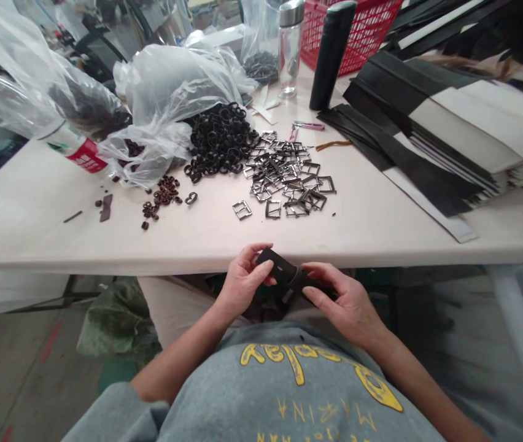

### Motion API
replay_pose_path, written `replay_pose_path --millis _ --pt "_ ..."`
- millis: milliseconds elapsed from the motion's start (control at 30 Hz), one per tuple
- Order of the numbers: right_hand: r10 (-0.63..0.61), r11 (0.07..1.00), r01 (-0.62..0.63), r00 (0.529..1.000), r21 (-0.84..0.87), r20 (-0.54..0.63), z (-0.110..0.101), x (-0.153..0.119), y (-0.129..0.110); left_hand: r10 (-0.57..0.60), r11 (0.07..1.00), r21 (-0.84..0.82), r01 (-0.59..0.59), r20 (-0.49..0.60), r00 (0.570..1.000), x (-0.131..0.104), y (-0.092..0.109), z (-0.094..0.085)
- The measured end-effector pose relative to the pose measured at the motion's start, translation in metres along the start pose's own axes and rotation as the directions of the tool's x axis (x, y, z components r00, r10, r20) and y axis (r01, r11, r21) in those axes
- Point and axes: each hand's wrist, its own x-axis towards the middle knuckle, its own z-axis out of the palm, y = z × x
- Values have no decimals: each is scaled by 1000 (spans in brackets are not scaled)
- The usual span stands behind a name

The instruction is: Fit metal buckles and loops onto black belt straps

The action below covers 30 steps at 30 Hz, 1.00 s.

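A dark strap (274, 263) is held between my two hands, just off the table's front edge. My left hand (244, 279) pinches its flat end, which has a small slot, between thumb and fingers. My right hand (342, 302) grips the strap farther right, beside a dark band or loop around it. Part of the strap is hidden by my right fingers. Beyond my hands on the table (206, 239) lies a pile of metal buckles (284, 172). Black loops (222, 138) are heaped behind and to the left of it, and small brown loops (166, 191) lie farther left.
Stacked dark and white strips (464, 123) cover the right side. At the back stand a black bottle (330, 55), a glass bottle (290, 52) and a red basket (367, 34). Plastic bags (164, 80) and a tipped clear bottle with a red label (87, 155) are at left.
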Motion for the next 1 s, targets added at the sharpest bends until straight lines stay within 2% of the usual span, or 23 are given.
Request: replay_pose_path --millis 67,167,333,400,467,500,533,567,633,667,733,833,933,1000 --pt "-114 989 108 992 -96 -59 6 3 -3 -8 1000 -12 8 28 1000 -1 2 5" --pt "-254 948 230 963 -221 -87 15 7 -5 -7 998 -59 10 46 999 -3 0 14" --pt "-340 913 288 928 -288 -153 18 6 3 24 997 -74 -18 89 996 -1 -5 17" --pt "-337 918 282 926 -280 -171 18 4 7 38 999 3 -39 146 989 3 -3 9" --pt "-328 924 269 923 -273 -200 16 2 10 104 974 180 -134 169 980 14 5 -4" --pt "-320 928 259 922 -269 -217 15 2 11 177 925 313 -216 149 973 22 10 -13" --pt "-312 933 248 920 -261 -239 13 1 11 268 835 466 -294 123 956 32 17 -22" --pt "-298 940 235 918 -247 -260 12 1 11 366 705 619 -346 99 925 44 25 -31" --pt "-251 961 200 923 -194 -293 9 1 11 469 429 842 -328 103 877 70 40 -48" --pt "-215 972 175 930 -155 -297 8 1 11 473 315 903 -292 117 873 82 46 -54" --pt "-123 992 109 952 -66 -282 6 0 11 422 164 961 -225 137 896 102 56 -61" --pt "45 996 -27 976 84 -213 6 0 12 342 87 977 -197 157 927 119 65 -63" --pt "168 970 -135 974 201 -155 6 0 16 312 83 972 -220 185 932 124 70 -60" --pt "205 955 -171 971 242 -125 5 0 20 302 88 968 -236 200 932 124 73 -58"
